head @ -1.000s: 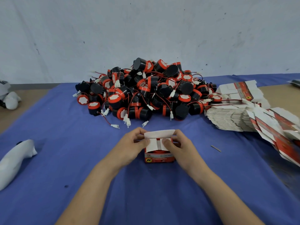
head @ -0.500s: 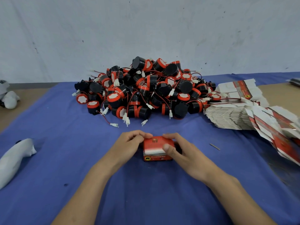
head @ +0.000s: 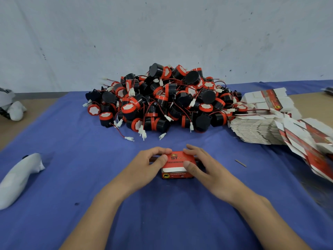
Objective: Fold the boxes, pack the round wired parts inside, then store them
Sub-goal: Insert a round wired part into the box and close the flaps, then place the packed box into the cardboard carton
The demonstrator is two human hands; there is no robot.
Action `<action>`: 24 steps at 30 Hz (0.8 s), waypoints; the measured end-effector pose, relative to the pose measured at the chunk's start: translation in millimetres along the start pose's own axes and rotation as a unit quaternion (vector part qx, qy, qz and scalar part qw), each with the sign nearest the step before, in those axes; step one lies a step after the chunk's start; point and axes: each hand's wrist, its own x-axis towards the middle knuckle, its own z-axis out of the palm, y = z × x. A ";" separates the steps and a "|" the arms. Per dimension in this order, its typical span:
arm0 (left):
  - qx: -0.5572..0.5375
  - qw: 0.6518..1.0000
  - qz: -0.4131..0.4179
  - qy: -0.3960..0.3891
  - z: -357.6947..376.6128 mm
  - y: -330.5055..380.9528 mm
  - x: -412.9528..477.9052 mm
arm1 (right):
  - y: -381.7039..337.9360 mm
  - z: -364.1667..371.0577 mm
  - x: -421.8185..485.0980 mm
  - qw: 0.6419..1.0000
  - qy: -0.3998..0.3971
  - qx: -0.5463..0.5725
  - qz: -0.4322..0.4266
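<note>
One box [head: 177, 165] stood on the worktop [head: 72, 159] near the middle, its red lid down and whatever it held hidden. The left hand [head: 144, 166] gripped its left end, fingers [head: 160, 150] curled over the far edge and thumb on the lid. The right hand [head: 203, 168] gripped the right end the same way, thumb pressing the near part of the lid. This box looked folded and all but shut, probably at the last tuck of the flap. It had not yet been stored, and no place for finished boxes was in view. Much was left to do. A big pile of parts [head: 162, 103], black and red with wires and white plugs, lay beyond the hands. A thick stack of flat boxes [head: 257, 129] lay to the right, touching the pile's right edge and spilling toward the near right. On that showing the task seemed far from done.
</note>
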 end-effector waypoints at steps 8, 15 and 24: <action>-0.084 0.995 -0.031 -0.053 -11.3 -5.5 -7.1 | 3.5 -3.5 -1.0 1.000 0.006 -0.020 0.003; -0.050 0.999 -0.002 -0.022 -3.2 -6.8 -4.8 | 5.4 -1.6 -0.4 0.999 0.006 -0.041 -0.008; 0.024 0.997 0.067 0.023 -3.2 3.2 -11.8 | 4.8 -3.1 0.3 0.997 -0.018 -0.065 -0.035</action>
